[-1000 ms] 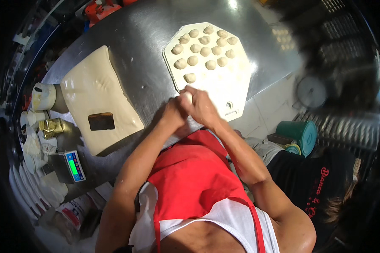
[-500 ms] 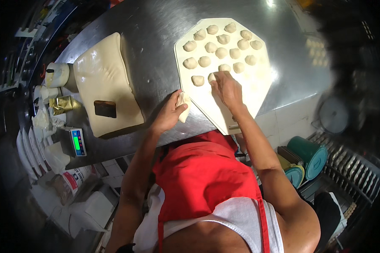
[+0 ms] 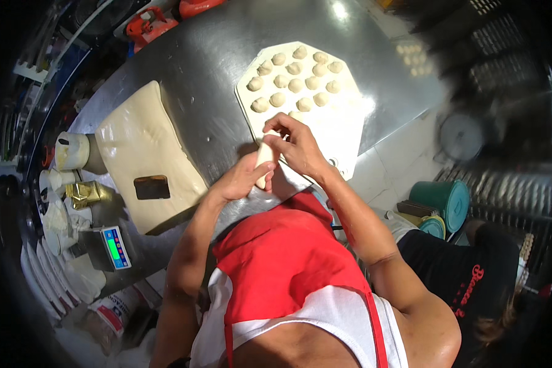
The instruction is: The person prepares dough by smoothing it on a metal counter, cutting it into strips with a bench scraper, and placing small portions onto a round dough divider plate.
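A long piece of pale dough [image 3: 265, 161] stands upright between my hands, over the near left edge of the pale eight-sided board [image 3: 340, 138]. My left hand [image 3: 246, 176] is wrapped round its lower part. At its upper end, the bent fingers and thumb of my right hand [image 3: 297, 147] pinch the dough. Several small dough balls [image 3: 295, 85] lie in loose rows on the far part of the board; my right hand partly hides the nearest ones. To the left, a thick slab of dough [image 3: 138, 132] has a dark rectangle on it, whether a hole or an object I cannot tell.
The board lies on a steel table [image 3: 208, 67]. Left of the slab are a digital scale [image 3: 115, 247], a gold packet [image 3: 84, 194] and a white tub [image 3: 72, 151]. On the right are a green bin [image 3: 446, 204] and a person in dark clothing [image 3: 448, 260].
My right hand has left the dough balls on the board and come back to the dough in my left hand, now gripping its upper end. A person has come into view at right.
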Available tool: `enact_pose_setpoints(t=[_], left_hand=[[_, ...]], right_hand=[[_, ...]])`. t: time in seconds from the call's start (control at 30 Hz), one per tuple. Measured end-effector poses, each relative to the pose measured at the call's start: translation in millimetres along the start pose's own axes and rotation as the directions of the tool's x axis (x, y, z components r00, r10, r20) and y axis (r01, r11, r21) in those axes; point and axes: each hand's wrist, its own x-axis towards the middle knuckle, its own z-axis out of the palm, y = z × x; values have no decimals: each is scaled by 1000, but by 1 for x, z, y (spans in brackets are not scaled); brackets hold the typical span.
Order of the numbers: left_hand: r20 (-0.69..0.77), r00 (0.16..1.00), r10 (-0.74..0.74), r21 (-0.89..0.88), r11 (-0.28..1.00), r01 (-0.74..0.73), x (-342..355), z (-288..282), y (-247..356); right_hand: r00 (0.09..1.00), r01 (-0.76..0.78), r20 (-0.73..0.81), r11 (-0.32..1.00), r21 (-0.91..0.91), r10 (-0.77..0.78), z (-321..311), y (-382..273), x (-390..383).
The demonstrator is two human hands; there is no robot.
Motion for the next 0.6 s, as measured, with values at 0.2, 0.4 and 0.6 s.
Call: enact_pose_setpoints(t=[0.2,0.4,0.6], left_hand=[[-183,966,183,521,851,-62,-14,8,-2],[-135,937,321,737,665,-122,-14,3,9],[-162,956,243,815,579,-9,23,-2,-41]], right_hand=[[993,-98,-81,973,-208,83,35,-10,-28],[980,-96,-190,965,-243,50,47,-26,-19],[966,253,46,907,-337,-253,72,-22,-32]])
